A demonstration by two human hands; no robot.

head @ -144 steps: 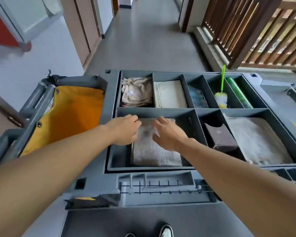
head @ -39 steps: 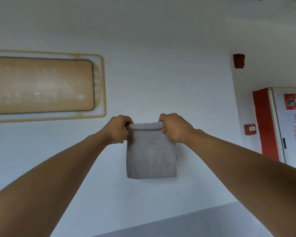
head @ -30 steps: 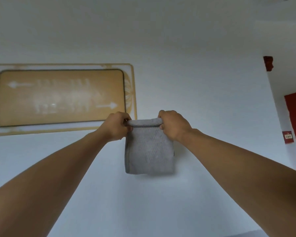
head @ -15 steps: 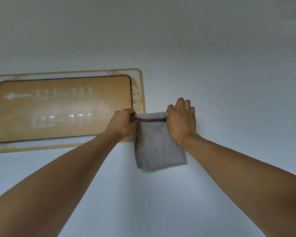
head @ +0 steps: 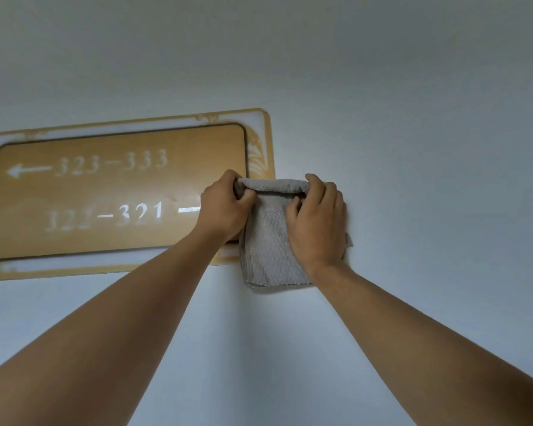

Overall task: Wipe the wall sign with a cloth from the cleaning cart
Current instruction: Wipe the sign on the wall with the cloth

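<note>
Both hands are raised to the middle of the frame, their bare forearms running up from the two lower corners. The left hand (head: 225,207) is closed into a fist around the upper left corner of a grey cloth (head: 270,256), with its knuckles overlapping the lower right part of the wall sign (head: 114,192). The right hand (head: 317,222) is half curled: its fingers (head: 314,186) hook over the rolled top edge of the cloth at the right, the thumb presses on the front of the fabric, and the palm lies flat over the cloth's right half.

The cloth is folded and textured, and it hangs down from the two hands as a rough rectangle. Its top edge is bunched into a roll between them. It sits just right of centre in the frame, against the white wall (head: 413,149); its left edge overlaps the sign's lower right corner, while most of it covers bare wall beside the sign. Whether the fabric presses on the sign's face cannot be told.

The sign fills the left middle of the frame. It is a tan panel inside a pale border with gold trim and rounded corners. White characters read "323–333" with an arrow pointing left on the upper line, and "322–321" on the lower line, where a dash runs behind the left hand. The lower line looks faded in places.
</note>
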